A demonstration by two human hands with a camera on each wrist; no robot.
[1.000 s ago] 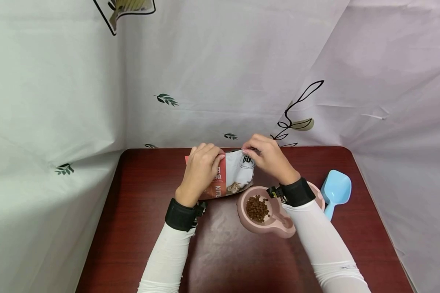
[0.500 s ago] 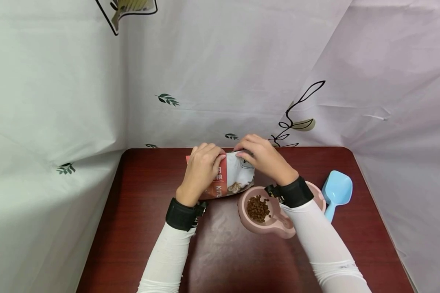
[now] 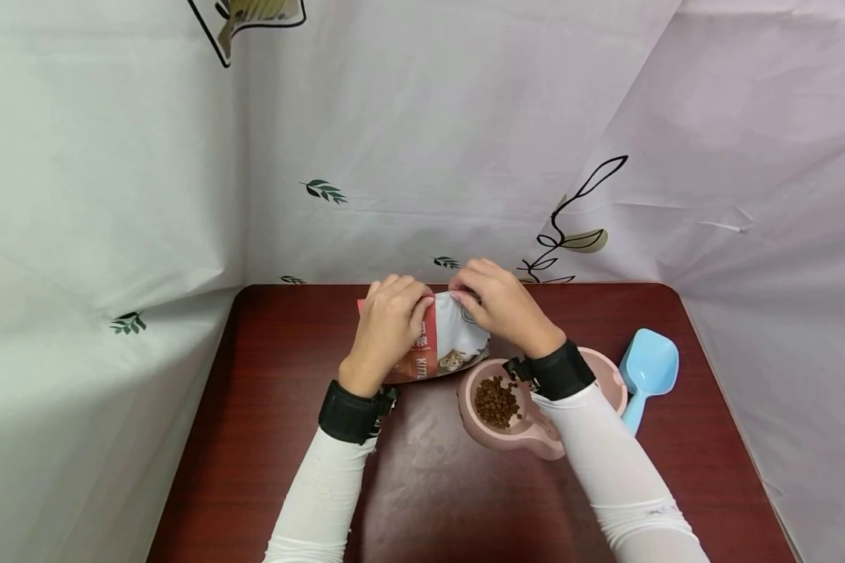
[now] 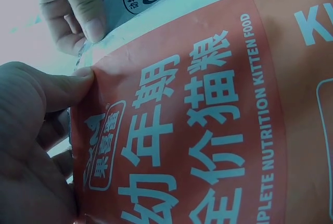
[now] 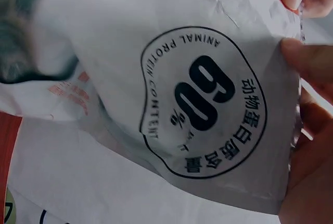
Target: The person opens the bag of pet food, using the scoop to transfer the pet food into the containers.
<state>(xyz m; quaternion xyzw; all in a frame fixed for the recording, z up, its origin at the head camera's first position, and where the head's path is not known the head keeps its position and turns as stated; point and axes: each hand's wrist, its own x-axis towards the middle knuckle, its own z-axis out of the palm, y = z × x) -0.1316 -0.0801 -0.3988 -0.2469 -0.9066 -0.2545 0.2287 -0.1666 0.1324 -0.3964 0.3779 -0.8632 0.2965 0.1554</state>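
Note:
A red and white kitten food bag (image 3: pixel 457 332) stands at the back middle of the table, its top edge toward the wall. My left hand (image 3: pixel 387 328) pinches that edge at the red part, thumb on the printed front in the left wrist view. My right hand (image 3: pixel 503 305) pinches the same edge along the white part, beside the round "60%" print (image 5: pixel 203 101). The two thumbs are close together in the left wrist view. The fingers behind the bag are partly hidden.
Just in front of the bag sits a pink double bowl (image 3: pixel 474 434) with brown kibble (image 3: pixel 495 403) in its left side; my right forearm covers part of it. A light blue scoop (image 3: pixel 649 363) lies to its right on the dark red table (image 3: pixel 274 391). White cloth (image 3: pixel 408 156) hangs behind.
My right hand has slid left along the bag's top edge, closer to my left hand, and more of the right bowl shows. The left hand has kept its grip.

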